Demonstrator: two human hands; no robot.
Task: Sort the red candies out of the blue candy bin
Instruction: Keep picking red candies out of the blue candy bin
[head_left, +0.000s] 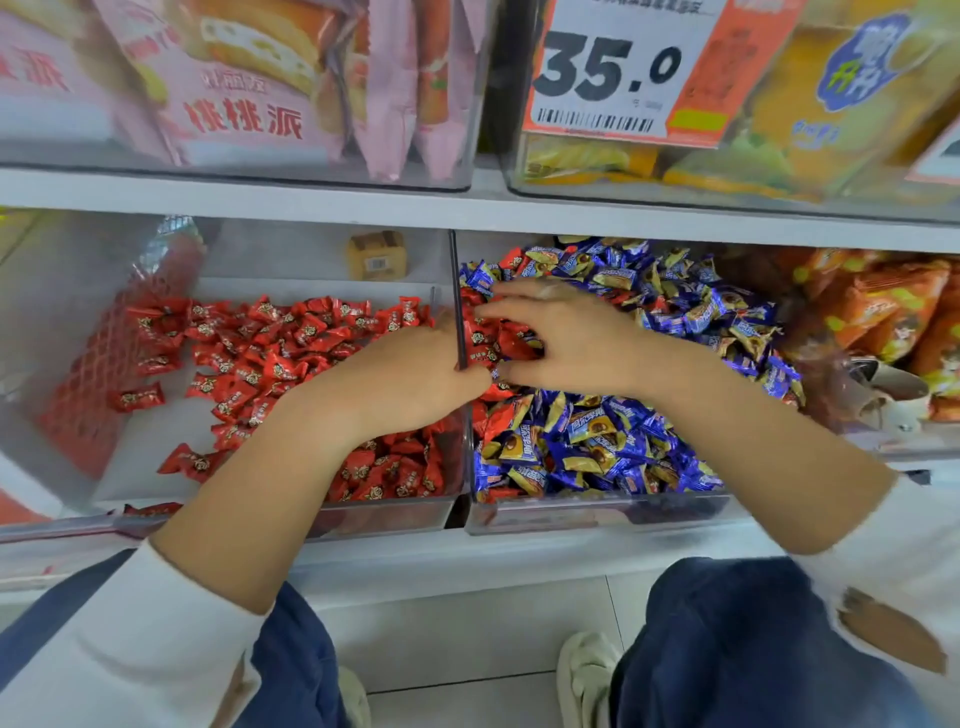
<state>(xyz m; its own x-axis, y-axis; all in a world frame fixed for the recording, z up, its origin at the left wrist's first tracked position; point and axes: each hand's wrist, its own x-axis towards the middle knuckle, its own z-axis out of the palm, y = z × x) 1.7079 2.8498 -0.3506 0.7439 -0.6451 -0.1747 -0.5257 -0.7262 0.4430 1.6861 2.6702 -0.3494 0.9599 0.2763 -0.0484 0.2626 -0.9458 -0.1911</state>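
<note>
Two clear bins stand side by side on the lower shelf. The left bin (384, 512) holds red candies (270, 353). The right bin (597, 512) is full of blue candies (597, 436), with a cluster of red candies (511, 340) lying against the dark divider (457, 291). My right hand (566, 332) lies on this cluster with fingers spread and straight, thumb toward me. My left hand (415, 374) reaches from the red bin across the divider's near end, its fingertips just inside the blue bin. Its fingers are mostly hidden, so its grip is unclear.
A bin of orange packets (883, 306) with a metal scoop (883, 389) sits to the right. The shelf above (363, 200) carries pink snack packs (249, 104), yellow packs and a price tag (613, 67). A small brown box (376, 254) lies behind the red bin.
</note>
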